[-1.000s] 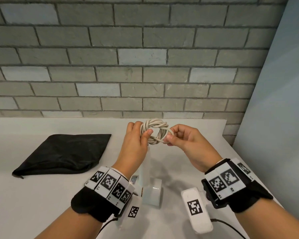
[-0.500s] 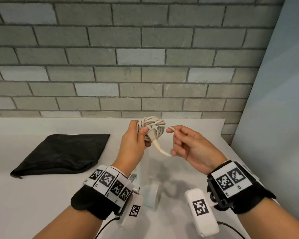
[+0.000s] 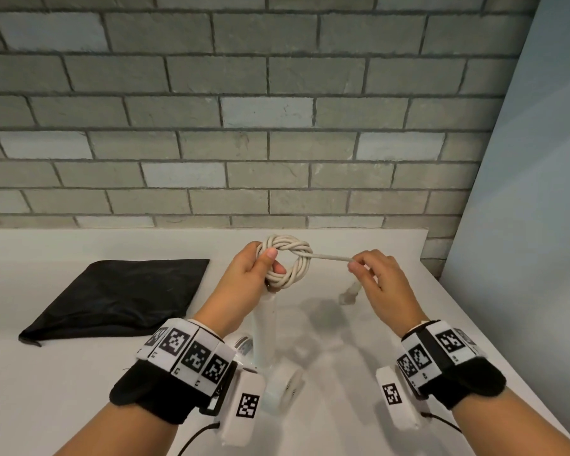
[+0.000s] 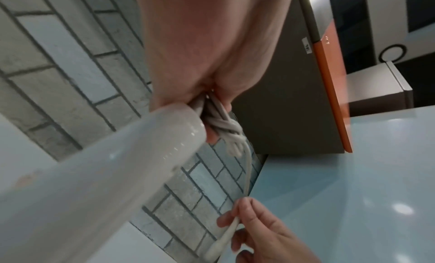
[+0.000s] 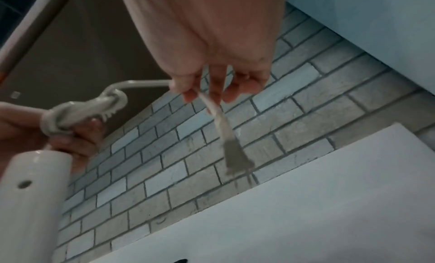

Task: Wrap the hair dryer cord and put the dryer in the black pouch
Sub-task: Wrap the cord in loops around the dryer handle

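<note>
the cord wrap is near done; left hand (image 3: 244, 278) grips the coil (image 3: 288, 261) above the dryer (image 3: 265, 343); right hand (image 3: 375, 284) pinches the taut tail near the plug (image 5: 235, 155); next, likely tuck that end through, then reach for the pouch (image 3: 119, 297), flat on the table at left.

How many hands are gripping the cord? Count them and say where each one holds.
2. The left hand grips the coiled cord above the dryer handle. The right hand pinches the free end, pulled out sideways, with the plug dangling below.
</note>
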`<control>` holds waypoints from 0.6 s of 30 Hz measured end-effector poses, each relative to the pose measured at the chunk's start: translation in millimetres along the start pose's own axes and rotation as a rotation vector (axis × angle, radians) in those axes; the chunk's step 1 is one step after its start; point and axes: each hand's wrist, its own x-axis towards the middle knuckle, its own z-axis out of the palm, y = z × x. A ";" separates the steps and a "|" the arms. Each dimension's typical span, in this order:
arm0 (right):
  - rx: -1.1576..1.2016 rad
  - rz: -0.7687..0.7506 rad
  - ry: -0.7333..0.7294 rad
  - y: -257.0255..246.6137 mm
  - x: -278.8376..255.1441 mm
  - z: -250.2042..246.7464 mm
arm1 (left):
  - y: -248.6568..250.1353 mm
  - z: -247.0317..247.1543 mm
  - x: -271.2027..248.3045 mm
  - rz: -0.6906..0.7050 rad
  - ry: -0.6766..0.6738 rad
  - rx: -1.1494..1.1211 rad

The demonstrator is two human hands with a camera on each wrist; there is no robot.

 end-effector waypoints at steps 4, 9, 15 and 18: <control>0.348 0.127 0.155 -7.2 8.2 18.1 | 4.3 -0.3 -3.3 -0.023 -0.103 -0.033; 1.132 0.312 0.147 -38.1 16.4 40.6 | 4.1 2.0 -4.4 -0.053 -0.121 -0.067; 1.473 0.538 0.196 -53.2 24.0 49.8 | 0.7 -1.0 -3.7 -0.084 -0.131 -0.062; 1.457 0.609 0.124 -52.2 24.5 53.8 | -0.2 -2.2 -3.1 -0.093 -0.131 -0.109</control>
